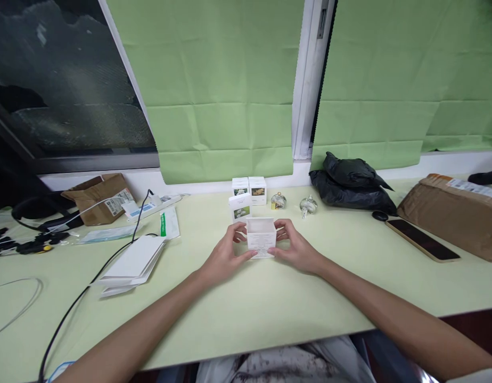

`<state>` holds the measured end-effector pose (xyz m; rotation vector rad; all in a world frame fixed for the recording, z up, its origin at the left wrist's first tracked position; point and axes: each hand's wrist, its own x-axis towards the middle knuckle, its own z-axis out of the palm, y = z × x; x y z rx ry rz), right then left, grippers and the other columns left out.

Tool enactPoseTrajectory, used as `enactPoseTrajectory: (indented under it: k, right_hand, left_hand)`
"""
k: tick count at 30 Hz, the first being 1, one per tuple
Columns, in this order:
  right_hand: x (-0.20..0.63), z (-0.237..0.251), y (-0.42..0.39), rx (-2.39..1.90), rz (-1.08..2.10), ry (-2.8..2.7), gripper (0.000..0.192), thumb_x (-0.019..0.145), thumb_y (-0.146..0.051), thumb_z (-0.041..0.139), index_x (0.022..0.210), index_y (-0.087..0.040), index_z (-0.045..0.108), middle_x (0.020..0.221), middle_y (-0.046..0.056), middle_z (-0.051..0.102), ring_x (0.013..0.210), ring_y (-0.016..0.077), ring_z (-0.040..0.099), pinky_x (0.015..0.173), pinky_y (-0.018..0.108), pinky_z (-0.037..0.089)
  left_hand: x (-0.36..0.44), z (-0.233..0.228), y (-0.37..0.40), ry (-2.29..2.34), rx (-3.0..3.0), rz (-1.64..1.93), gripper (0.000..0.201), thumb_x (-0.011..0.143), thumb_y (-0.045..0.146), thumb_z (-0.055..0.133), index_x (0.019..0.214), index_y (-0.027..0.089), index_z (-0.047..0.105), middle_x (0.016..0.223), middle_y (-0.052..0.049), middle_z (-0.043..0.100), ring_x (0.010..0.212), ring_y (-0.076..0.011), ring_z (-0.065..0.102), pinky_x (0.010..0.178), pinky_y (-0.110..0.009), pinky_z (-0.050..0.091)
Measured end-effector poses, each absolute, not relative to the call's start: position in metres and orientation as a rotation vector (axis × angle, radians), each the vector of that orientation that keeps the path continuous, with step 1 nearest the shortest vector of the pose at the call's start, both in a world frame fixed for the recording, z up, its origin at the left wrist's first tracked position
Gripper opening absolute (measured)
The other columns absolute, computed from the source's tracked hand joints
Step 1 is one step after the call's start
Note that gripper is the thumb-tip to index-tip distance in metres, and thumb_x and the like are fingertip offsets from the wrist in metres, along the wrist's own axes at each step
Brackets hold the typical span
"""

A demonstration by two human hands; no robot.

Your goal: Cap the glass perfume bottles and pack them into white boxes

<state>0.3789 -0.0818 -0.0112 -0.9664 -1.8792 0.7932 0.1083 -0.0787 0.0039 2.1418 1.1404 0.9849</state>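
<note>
Head view is showing both hands gripping one small white carton (261,238) from either side, near the middle of the desk (246,303). The left hand (225,256) is pinching its left wall with thumb low at the front; the right hand (297,248) is clasping the right wall, fingers curling behind. The carton is sitting upright on the desk with its top flaps open; whether anything is lying inside is hidden. Squeezing too hard could be buckling the thin card, and a sideways nudge might be knocking the three printed boxes (246,196) standing just behind, or rolling the two glass baubles (293,204) beside them. Toward the back right edge a black bag (352,185) is slumping, a phone (421,240) lying near it. Flat white packets (132,263) are piling toward the left.
</note>
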Motion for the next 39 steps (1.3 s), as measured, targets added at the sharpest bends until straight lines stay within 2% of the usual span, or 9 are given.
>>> enactPoseTrajectory:
  k: [7,12,14,20,25,29,33,35,39]
  right_hand:
    - [0.378,-0.010,-0.083,-0.919,0.796,-1.919,0.038,0.096,-0.038,0.069,0.126,-0.026,0.050,0.119,0.006,0.067,0.109,0.0227,0.066,0.099,0.044,0.056]
    - [0.374,-0.008,-0.084,-1.006,0.824,-1.893,0.047,0.087,-0.046,0.081,0.118,-0.025,0.053,0.112,0.005,0.070,0.100,0.0240,0.067,0.092,0.044,0.056]
    - [0.372,-0.008,-0.085,-1.013,0.849,-1.907,0.052,0.083,-0.047,0.085,0.118,-0.026,0.054,0.115,0.004,0.070,0.102,0.0252,0.067,0.092,0.044,0.056]
    - [0.368,-0.006,-0.088,-0.877,0.934,-1.945,0.048,0.088,-0.041,0.082,0.127,-0.029,0.056,0.125,0.004,0.066,0.111,0.0244,0.066,0.101,0.045,0.055]
    - [0.368,-0.007,-0.088,-0.813,0.909,-1.966,0.035,0.098,-0.036,0.069,0.130,-0.031,0.058,0.133,0.006,0.057,0.113,0.0217,0.065,0.102,0.043,0.056]
    - [0.367,-0.008,-0.088,-0.851,0.876,-1.951,0.029,0.101,-0.033,0.062,0.129,-0.031,0.057,0.148,0.008,0.046,0.104,0.0187,0.067,0.098,0.043,0.056]
    - [0.367,-0.011,-0.086,-0.917,0.918,-1.914,0.023,0.098,-0.035,0.066,0.118,-0.028,0.056,0.119,0.004,0.065,0.095,0.0203,0.065,0.089,0.041,0.055]
    - [0.367,-0.014,-0.084,-0.958,0.960,-1.865,0.024,0.097,-0.038,0.069,0.114,-0.027,0.055,0.104,0.002,0.065,0.089,0.0197,0.062,0.084,0.039,0.054]
    - [0.367,-0.019,-0.078,-0.927,1.044,-1.714,0.039,0.091,-0.040,0.076,0.119,-0.028,0.052,0.112,0.002,0.062,0.084,0.0174,0.059,0.080,0.036,0.054]
  left_hand:
    - [0.110,-0.004,-0.073,1.118,2.145,0.980,0.059,0.095,0.045,0.071,0.142,0.027,0.041,0.127,-0.008,0.064,0.106,-0.0224,0.064,0.087,-0.037,0.052]
    - [0.113,0.000,-0.078,1.170,2.040,1.080,0.043,0.095,0.046,0.070,0.126,0.027,0.048,0.127,-0.007,0.062,0.098,-0.0196,0.066,0.081,-0.036,0.055]
    - [0.114,0.004,-0.082,1.031,2.009,1.011,0.043,0.095,0.045,0.071,0.129,0.028,0.050,0.135,-0.008,0.060,0.113,-0.0230,0.066,0.090,-0.038,0.057]
    - [0.119,0.003,-0.086,0.730,1.852,0.907,0.084,0.085,0.039,0.084,0.156,0.031,0.039,0.156,-0.013,0.049,0.145,-0.0333,0.049,0.117,-0.052,0.048]
    - [0.116,-0.003,-0.082,0.777,1.805,0.858,0.060,0.092,0.046,0.076,0.144,0.025,0.055,0.146,-0.012,0.059,0.134,-0.0315,0.058,0.113,-0.046,0.051]
    - [0.110,-0.008,-0.079,0.834,1.814,0.808,0.050,0.099,0.047,0.064,0.141,0.021,0.056,0.143,-0.011,0.064,0.134,-0.0327,0.059,0.114,-0.047,0.049]
    - [0.109,-0.011,-0.077,0.841,1.871,0.852,0.050,0.102,0.041,0.061,0.147,0.023,0.050,0.152,-0.012,0.058,0.140,-0.0323,0.055,0.117,-0.047,0.047]
    - [0.111,-0.010,-0.078,0.849,1.886,0.863,0.050,0.101,0.039,0.061,0.147,0.023,0.050,0.151,-0.012,0.058,0.138,-0.0319,0.057,0.115,-0.046,0.049]
    - [0.116,-0.002,-0.083,0.849,1.918,0.868,0.054,0.099,0.037,0.063,0.150,0.026,0.048,0.152,-0.011,0.057,0.136,-0.0297,0.059,0.114,-0.045,0.050]
